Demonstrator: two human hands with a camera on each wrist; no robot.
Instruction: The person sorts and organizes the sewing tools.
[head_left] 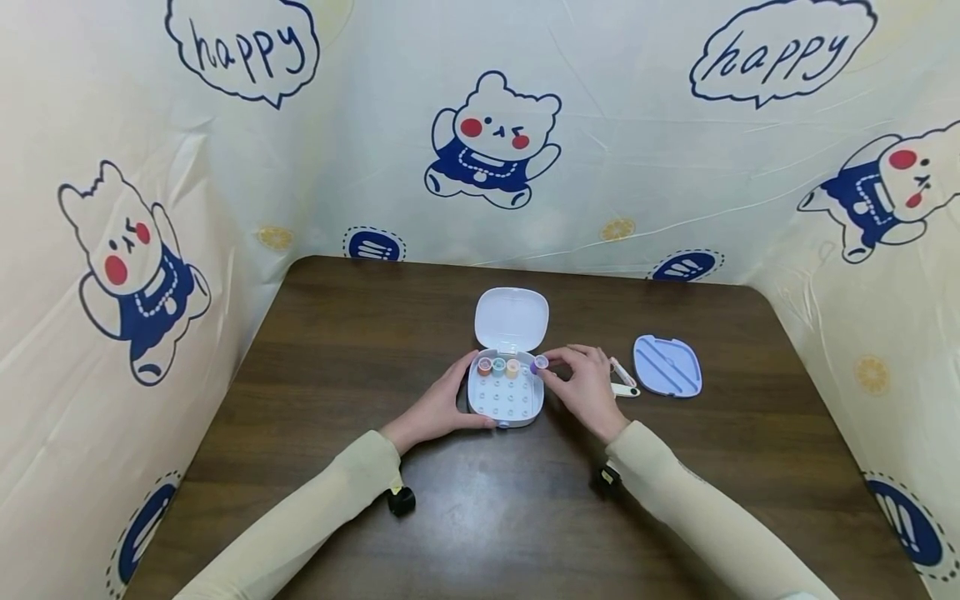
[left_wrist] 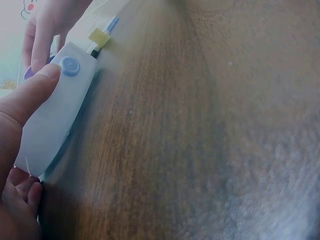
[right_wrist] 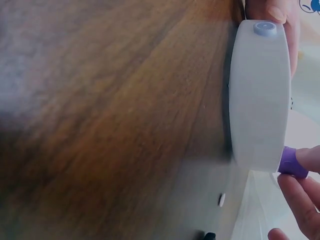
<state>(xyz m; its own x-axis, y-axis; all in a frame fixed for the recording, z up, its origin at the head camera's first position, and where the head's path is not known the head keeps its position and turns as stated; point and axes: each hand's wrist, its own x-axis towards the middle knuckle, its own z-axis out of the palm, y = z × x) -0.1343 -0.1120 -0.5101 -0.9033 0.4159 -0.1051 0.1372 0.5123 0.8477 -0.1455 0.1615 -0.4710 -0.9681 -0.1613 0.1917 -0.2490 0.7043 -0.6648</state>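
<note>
Centrally on the table [head_left: 300,350], the left hand [head_left: 438,408] grips the white case [head_left: 506,402] by its side. The right hand [head_left: 588,387] pinches a purple cup [head_left: 539,364] at the case's far right corner (three other cups already sit inside).

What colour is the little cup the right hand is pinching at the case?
Purple. The little cup held by the right hand shows best in the right wrist view.

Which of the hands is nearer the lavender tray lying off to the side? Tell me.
Right. The right hand is at the white case's right edge, with the lavender tray just beyond it; the left hand grips the case's far side.
</note>
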